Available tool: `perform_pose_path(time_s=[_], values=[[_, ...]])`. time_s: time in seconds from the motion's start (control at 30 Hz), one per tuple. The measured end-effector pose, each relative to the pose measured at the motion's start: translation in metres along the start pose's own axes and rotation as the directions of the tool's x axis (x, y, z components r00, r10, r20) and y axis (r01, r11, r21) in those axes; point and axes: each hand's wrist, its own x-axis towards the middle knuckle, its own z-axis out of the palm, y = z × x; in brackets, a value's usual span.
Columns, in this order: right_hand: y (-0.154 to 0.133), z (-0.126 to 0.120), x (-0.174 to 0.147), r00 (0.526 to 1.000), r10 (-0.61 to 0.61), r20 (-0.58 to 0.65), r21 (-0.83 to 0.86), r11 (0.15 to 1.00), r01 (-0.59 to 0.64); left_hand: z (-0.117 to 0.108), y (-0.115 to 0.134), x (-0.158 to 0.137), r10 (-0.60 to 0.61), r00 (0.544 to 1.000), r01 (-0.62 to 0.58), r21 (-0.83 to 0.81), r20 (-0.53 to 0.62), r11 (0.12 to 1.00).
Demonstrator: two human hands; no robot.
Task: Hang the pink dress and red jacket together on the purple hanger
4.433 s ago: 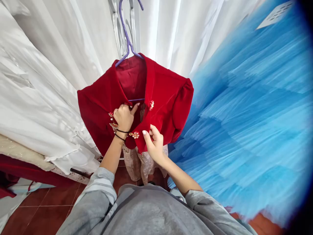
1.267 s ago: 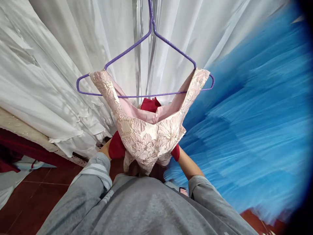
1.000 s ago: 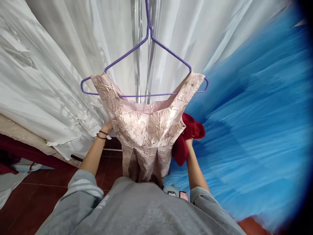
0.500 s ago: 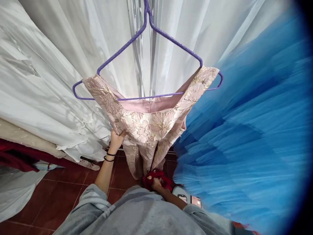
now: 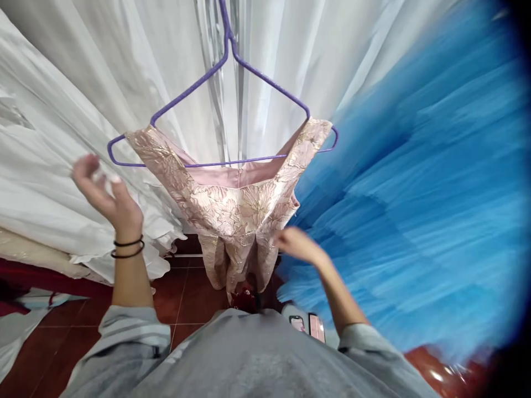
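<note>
A pink dress (image 5: pixel 243 207) with raised gold-edged flowers hangs by its wide straps on a purple hanger (image 5: pixel 186 94). Raised to the left of the dress, my left hand (image 5: pixel 114 199) is open and holds nothing; its fingers are spread and a little blurred. My right hand (image 5: pixel 299 244) is at the right side of the dress, below the bodice. Its fingers look curled, but blur hides whether they grip the fabric. Under the skirt, part of a dark red patterned cloth (image 5: pixel 244 299) shows; the rest is hidden.
White gowns (image 5: pixel 50 160) hang at the left and behind. A blue tulle skirt (image 5: pixel 406 210) fills the right side. Two phones, one (image 5: pixel 297 323) beside another (image 5: pixel 317 327), lie on a pale surface near my body. Red tiles (image 5: pixel 194 298) cover the floor.
My left hand has let go of the dress's side and moved up and left. My right hand has left the red cloth and risen to the dress's right side.
</note>
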Motion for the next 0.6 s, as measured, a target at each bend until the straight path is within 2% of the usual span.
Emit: perform_pose_path(time_s=[0.03,0.07,0.1,0.17,0.23,0.33,0.47,0.53,0.6], values=[[0.001,-0.023,0.019,0.997,-0.029,-0.075,-0.061,0.998,0.024,0.001,0.006,0.018,0.127,0.991,-0.129,0.047,0.043,0.991],[0.0,-0.045,0.039,0.988,-0.051,-0.147,-0.107,0.994,0.035,0.004,0.013,0.034,0.246,0.959,-0.258,0.078,0.139,0.963],[-0.004,-0.064,0.06,0.935,-0.169,-0.311,-0.231,0.968,0.098,0.009,0.02,0.047,0.321,0.915,-0.351,0.09,0.245,0.932],[-0.014,-0.093,0.1,0.887,-0.324,-0.329,-0.296,0.927,0.229,0.021,0.035,0.064,0.326,0.827,-0.412,0.101,0.458,0.905],[-0.023,-0.104,0.133,0.899,-0.391,-0.2,-0.219,0.912,0.348,0.03,0.045,0.072,0.195,0.792,-0.339,0.151,0.578,0.928],[-0.026,-0.102,0.162,0.919,-0.392,-0.035,-0.087,0.917,0.388,0.027,0.048,0.074,0.083,0.792,-0.284,0.245,0.605,0.927],[-0.013,-0.1,0.168,0.922,-0.379,-0.077,-0.028,0.925,0.378,0.0,0.028,0.072,0.059,0.822,-0.321,0.375,0.566,0.87],[-0.008,-0.101,0.165,0.931,-0.352,-0.094,0.013,0.935,0.355,-0.012,0.013,0.068,0.041,0.853,-0.264,0.363,0.52,0.893],[-0.006,-0.1,0.164,0.933,-0.336,-0.127,0.014,0.94,0.34,-0.017,-0.001,0.06,0.041,0.895,-0.18,0.278,0.443,0.944]])
